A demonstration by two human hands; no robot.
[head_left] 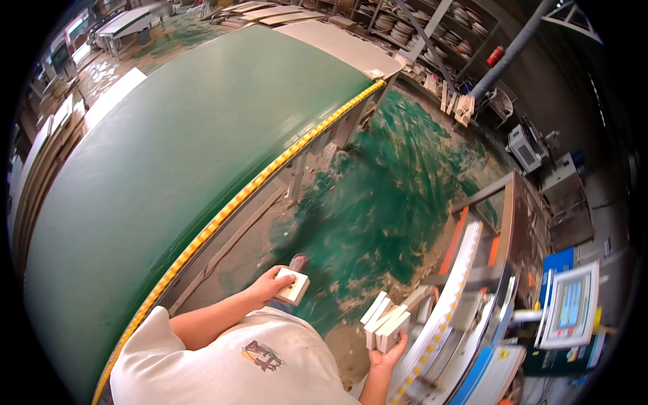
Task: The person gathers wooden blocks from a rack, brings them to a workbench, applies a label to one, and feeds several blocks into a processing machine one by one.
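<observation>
In front of my body, my left hand (268,286) is closed on a small squarish pale wooden block (294,290), its thumb on the upper face beside small dark holes. Farther right, my right hand (389,352) grips a bunch of similar pale wooden blocks (386,322), several of them standing side by side at uneven angles. Fingers behind the bunch are partly hidden. The two hands are apart, both above the floor between a green-topped conveyor and a machine.
The wide green belt table (189,135) with a yellow edge strip (270,167) lies to my left. At right stands a machine with a white rail (442,314) and a tilted control screen (571,304). Sawdust covers the green floor (405,182). Wooden pieces (459,108) lie farther off.
</observation>
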